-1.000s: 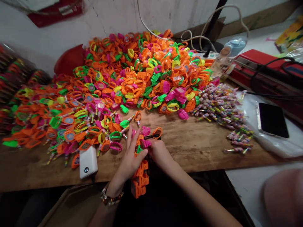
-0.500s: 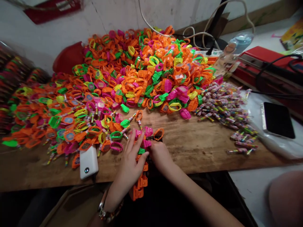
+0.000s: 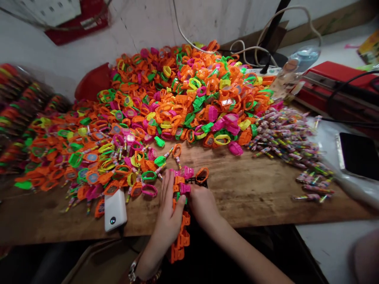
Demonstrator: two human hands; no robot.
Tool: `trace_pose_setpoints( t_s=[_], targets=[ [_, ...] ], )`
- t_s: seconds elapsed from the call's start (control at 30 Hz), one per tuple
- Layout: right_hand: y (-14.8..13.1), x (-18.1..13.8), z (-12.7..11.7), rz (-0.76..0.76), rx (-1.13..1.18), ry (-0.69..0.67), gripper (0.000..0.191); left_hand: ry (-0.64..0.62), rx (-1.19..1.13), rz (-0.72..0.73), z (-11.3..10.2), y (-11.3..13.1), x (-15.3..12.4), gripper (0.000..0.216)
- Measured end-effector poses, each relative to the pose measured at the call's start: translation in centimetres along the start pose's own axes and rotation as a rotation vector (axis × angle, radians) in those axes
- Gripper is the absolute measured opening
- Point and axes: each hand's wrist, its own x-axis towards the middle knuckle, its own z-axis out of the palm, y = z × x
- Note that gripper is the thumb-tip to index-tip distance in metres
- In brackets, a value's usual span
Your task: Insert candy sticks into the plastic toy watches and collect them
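My left hand (image 3: 169,209) lies with fingers stretched along a row of linked plastic toy rings (image 3: 181,221), mostly orange, that hangs over the front edge of the wooden table (image 3: 254,189). My right hand (image 3: 203,201) is closed on the top of that row, where pink rings (image 3: 186,173) and an orange ring (image 3: 203,174) sit. A large heap of orange, pink, green and yellow rings (image 3: 177,98) fills the table behind both hands.
A white power bank (image 3: 115,210) lies left of my left hand. Several wrapped candy sticks (image 3: 284,142) are spread at the right. Beyond them are a dark phone (image 3: 358,156) on plastic, a red device (image 3: 334,83), a clear bottle (image 3: 293,71) and cables.
The view shifted down slightly. My left hand slid along the row with its fingers flatter over it; my right hand stays gripping the row's top.
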Motion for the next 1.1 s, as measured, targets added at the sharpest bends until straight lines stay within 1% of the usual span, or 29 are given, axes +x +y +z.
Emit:
trace_pose_setpoints(
  t_s=[0.07, 0.13, 0.2, 0.27, 0.3, 0.37, 0.43, 0.53, 0.6, 0.63, 0.7, 0.8, 0.87, 0.9, 0.93, 0.97, 1.0, 1.1],
  targets=[
    [0.0, -0.4, 0.4, -0.005, 0.011, 0.000, 0.026, -0.009, 0.018, -0.011, -0.1, 0.0, 0.2, 0.055],
    [0.6, -0.6, 0.0, -0.044, 0.040, -0.018, 0.027, -0.032, 0.034, -0.025, -0.5, 0.2, 0.3, 0.053],
    [1.7, -0.1, -1.7, -0.139, 0.095, -0.078, 0.022, -0.045, 0.053, -0.053, -0.9, 0.4, 0.4, 0.051],
    [2.9, 1.3, -4.3, -0.193, 0.140, -0.123, 0.018, -0.038, 0.076, -0.080, -1.1, 0.6, 0.3, 0.051],
    [3.2, 2.4, -5.5, -0.182, 0.145, -0.118, 0.016, -0.029, 0.086, -0.085, -1.2, 0.7, 0.3, 0.050],
    [3.2, 5.2, -7.2, -0.059, 0.098, -0.013, 0.019, -0.008, 0.098, -0.072, -1.2, 0.9, 0.3, 0.044],
    [2.4, 8.3, -7.2, -0.005, 0.059, 0.016, 0.022, 0.006, 0.101, -0.048, -1.1, 1.1, 0.4, 0.039],
    [0.7, 12.2, -5.2, 0.021, 0.058, -0.041, 0.018, 0.036, 0.098, -0.035, -1.1, 1.1, 0.8, 0.037],
    [0.3, 13.5, -4.2, 0.027, 0.094, -0.065, 0.015, 0.056, 0.083, -0.042, -1.1, 1.1, 1.1, 0.037],
    [0.5, 13.7, -4.1, 0.027, 0.123, -0.069, 0.015, 0.057, 0.073, -0.044, -1.1, 1.1, 1.3, 0.037],
    [1.5, 12.9, -5.0, 0.016, 0.206, -0.066, 0.015, 0.052, 0.062, -0.049, -1.1, 1.2, 1.7, 0.039],
    [4.0, 9.4, -7.2, -0.015, 0.364, -0.024, 0.021, 0.034, 0.117, -0.069, -1.0, 1.4, 2.3, 0.049],
    [5.4, 6.0, -7.9, -0.040, 0.573, 0.069, 0.025, -0.005, 0.141, -0.080, -0.9, 1.5, 3.0, 0.058],
    [5.9, 4.3, -7.7, -0.057, 0.768, 0.143, 0.026, -0.026, 0.135, -0.079, -0.8, 1.6, 3.5, 0.059],
    [6.2, 2.8, -7.1, -0.059, 0.938, 0.189, 0.029, -0.035, 0.120, -0.075, -0.8, 1.6, 3.9, 0.058],
    [6.3, 1.4, -6.1, -0.042, 1.042, 0.200, 0.032, -0.033, 0.103, -0.067, -0.8, 1.6, 4.4, 0.055],
    [6.3, 0.3, -4.9, -0.021, 1.087, 0.186, 0.033, -0.025, 0.090, -0.057, -0.7, 1.6, 4.8, 0.053],
    [5.6, -1.2, -0.8, 0.018, 0.980, 0.102, 0.028, 0.000, 0.074, -0.034, -0.6, 1.5, 5.4, 0.048]
  ],
)
